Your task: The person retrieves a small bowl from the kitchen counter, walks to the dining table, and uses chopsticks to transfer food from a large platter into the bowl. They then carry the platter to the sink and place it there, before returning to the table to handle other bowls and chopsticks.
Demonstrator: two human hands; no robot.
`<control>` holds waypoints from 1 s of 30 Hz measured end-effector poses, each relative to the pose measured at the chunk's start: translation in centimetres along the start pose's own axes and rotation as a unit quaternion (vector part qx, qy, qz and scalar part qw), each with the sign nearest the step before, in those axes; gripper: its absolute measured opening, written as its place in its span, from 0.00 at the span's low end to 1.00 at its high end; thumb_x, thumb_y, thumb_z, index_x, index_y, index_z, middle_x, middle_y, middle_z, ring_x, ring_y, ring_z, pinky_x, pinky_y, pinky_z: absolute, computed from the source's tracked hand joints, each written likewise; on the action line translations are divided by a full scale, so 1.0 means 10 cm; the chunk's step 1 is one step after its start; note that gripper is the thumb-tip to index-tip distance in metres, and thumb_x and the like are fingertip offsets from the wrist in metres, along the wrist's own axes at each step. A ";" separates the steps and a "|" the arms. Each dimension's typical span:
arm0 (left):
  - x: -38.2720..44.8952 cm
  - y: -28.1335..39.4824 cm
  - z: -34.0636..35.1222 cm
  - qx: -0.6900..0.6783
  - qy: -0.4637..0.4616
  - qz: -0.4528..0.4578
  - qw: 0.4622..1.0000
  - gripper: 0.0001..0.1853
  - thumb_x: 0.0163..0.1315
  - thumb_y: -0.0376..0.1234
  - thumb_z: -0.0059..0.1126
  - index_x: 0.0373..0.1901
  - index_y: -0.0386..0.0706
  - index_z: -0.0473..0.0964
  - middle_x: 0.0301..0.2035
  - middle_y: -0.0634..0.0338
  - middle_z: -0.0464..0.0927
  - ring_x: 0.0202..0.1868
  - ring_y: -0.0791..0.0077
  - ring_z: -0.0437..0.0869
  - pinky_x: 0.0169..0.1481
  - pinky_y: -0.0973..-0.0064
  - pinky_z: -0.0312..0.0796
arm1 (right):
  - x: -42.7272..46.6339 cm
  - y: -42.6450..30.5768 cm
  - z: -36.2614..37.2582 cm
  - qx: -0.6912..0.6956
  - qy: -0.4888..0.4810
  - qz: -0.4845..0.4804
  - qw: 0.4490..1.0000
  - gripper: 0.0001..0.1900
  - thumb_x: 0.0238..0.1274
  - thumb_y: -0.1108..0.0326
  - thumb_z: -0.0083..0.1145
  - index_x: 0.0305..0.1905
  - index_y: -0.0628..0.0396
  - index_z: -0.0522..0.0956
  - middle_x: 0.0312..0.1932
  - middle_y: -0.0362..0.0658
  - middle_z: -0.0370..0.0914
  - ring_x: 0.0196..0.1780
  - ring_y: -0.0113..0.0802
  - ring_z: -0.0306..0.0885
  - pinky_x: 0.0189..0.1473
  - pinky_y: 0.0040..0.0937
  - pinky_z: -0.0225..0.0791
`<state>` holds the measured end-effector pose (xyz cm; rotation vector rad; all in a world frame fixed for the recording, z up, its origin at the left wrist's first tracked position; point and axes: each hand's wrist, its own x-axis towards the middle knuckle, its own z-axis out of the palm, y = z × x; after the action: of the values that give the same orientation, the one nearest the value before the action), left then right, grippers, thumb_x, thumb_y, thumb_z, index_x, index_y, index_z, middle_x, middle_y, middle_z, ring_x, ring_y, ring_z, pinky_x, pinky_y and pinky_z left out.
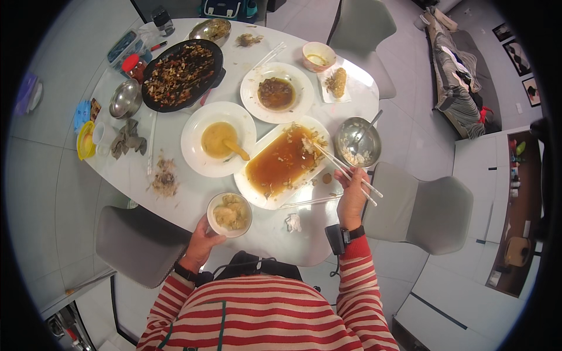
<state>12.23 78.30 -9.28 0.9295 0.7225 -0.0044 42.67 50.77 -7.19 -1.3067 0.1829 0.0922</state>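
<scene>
In my left hand (203, 243) is a small white bowl (230, 214) with pale, lumpy food in it, held at the table's near edge. My right hand (353, 195) grips a pair of white chopsticks (336, 163). Their tips reach a whitish food scrap (309, 144) at the far right end of a white rectangular platter (273, 202), which holds brown sauce and bits. Another pair of chopsticks (311, 202) lies along the platter's near side, partly behind my right wrist. Just beyond my right hand stands a steel bowl (372, 142) with rice and a spoon (368, 125).
Left of the platter sits a soup plate (193, 151) with a ladle-like spoon (237, 150); behind is a plate of brown sauce (303, 105). A black pan of food (182, 74), crumpled cloth (128, 139) and food scraps (165, 177) lie leftward. Grey chairs (439, 215) flank the table.
</scene>
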 end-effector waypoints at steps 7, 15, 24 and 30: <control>0.00 -0.01 0.00 0.003 0.005 -0.003 1.000 0.50 0.48 0.19 0.68 0.75 0.40 0.53 0.67 0.56 0.64 0.66 0.65 0.71 0.69 0.67 0.66 | -0.04 0.03 -0.01 0.007 -0.024 0.028 0.999 0.16 0.77 0.58 0.49 0.51 0.62 0.72 0.44 0.53 0.80 0.39 0.38 0.84 0.47 0.33 0.78; -0.01 0.03 0.05 0.002 -0.008 0.012 1.000 0.49 0.49 0.18 0.67 0.75 0.40 0.54 0.67 0.57 0.65 0.65 0.66 0.72 0.69 0.67 0.66 | 0.00 0.15 0.11 0.005 -0.006 0.008 1.000 0.11 0.74 0.62 0.53 0.44 0.61 0.72 0.38 0.51 0.81 0.31 0.37 0.83 0.37 0.32 0.79; -0.01 0.02 0.03 0.010 -0.010 0.011 1.000 0.47 0.51 0.19 0.65 0.74 0.40 0.54 0.67 0.56 0.65 0.65 0.66 0.72 0.69 0.66 0.66 | -0.17 -0.03 0.01 0.075 -0.007 0.057 0.996 0.11 0.76 0.62 0.51 0.46 0.61 0.71 0.37 0.53 0.81 0.35 0.41 0.85 0.40 0.35 0.81; -0.02 -0.01 0.01 0.025 -0.003 0.019 0.999 0.45 0.53 0.20 0.65 0.74 0.39 0.55 0.66 0.56 0.65 0.64 0.66 0.73 0.67 0.68 0.68 | -0.62 -0.19 0.09 0.103 -0.086 0.158 0.978 0.11 0.75 0.61 0.51 0.45 0.58 0.73 0.37 0.53 0.81 0.37 0.41 0.83 0.42 0.35 0.79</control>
<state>12.13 78.13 -9.21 0.9906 0.7009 0.0086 36.94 51.35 -4.04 -1.0487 0.2436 0.4448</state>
